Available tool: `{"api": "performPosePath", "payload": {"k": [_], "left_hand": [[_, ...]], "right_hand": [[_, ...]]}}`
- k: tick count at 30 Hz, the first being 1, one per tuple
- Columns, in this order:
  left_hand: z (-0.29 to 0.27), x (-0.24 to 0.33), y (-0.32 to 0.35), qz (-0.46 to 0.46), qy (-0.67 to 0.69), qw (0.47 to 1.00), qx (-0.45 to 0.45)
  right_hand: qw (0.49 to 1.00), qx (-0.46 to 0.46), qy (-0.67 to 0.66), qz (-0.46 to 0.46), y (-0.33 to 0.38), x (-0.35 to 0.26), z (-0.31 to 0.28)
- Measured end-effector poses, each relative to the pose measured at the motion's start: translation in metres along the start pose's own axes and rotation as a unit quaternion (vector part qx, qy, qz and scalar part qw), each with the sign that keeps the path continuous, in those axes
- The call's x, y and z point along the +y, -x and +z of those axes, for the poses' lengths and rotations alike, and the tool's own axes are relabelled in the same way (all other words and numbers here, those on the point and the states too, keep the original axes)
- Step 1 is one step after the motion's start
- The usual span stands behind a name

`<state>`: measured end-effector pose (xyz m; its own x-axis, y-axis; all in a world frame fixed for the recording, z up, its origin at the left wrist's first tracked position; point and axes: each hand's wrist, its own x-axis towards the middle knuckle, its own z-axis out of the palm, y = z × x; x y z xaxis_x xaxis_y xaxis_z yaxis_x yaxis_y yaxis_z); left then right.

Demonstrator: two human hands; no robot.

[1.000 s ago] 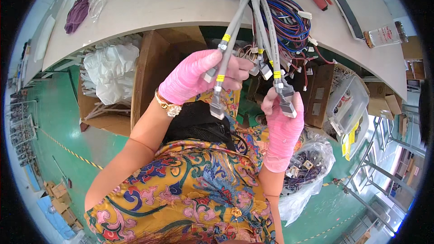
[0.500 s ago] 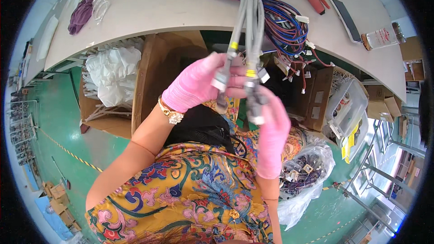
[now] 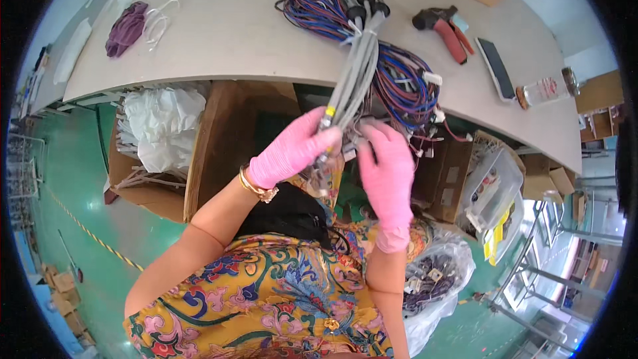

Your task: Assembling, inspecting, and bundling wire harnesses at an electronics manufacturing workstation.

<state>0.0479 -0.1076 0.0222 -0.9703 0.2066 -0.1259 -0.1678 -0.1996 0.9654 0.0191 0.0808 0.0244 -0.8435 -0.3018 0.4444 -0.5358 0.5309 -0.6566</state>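
The bundle of grey cables (image 3: 355,70), bound by a white tie (image 3: 355,32), lies on the bench (image 3: 232,33) with its lower ends over the near edge. The left hand (image 3: 296,148) pinches those ends between thumb and fingers. The right hand (image 3: 387,173) is just beside, fingers bent; blur hides whether they close on anything. Blue and red wires (image 3: 407,90) lie coiled against the bundle. Farther right are a red-handled tool (image 3: 452,38) and a clear jar (image 3: 546,92).

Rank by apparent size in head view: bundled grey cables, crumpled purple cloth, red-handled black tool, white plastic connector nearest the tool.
1. Grey cables
2. Purple cloth and red-handled tool: too alike to rank
3. White connector
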Motion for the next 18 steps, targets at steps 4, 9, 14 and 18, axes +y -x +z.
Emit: {"api": "performPosePath", "payload": {"k": [4, 9, 14, 18], "left_hand": [[-0.013, 0.0, 0.004, 0.084, -0.268, 0.958, 0.049], [-0.02, 0.026, -0.008, 0.226, -0.372, 0.879, 0.195], [-0.043, 0.081, -0.068, 0.364, -0.508, 0.741, 0.245], [-0.064, 0.087, -0.133, 0.397, -0.591, 0.7, 0.059]], "right_hand": [[0.994, 0.1, 0.025, -0.028, -0.041, -0.025, -0.036], [0.996, 0.093, -0.002, 0.0, -0.124, -0.028, -0.023], [0.996, -0.026, -0.083, 0.002, -0.157, 0.006, 0.001], [0.977, -0.033, -0.192, 0.091, -0.16, -0.004, 0.006]]}}
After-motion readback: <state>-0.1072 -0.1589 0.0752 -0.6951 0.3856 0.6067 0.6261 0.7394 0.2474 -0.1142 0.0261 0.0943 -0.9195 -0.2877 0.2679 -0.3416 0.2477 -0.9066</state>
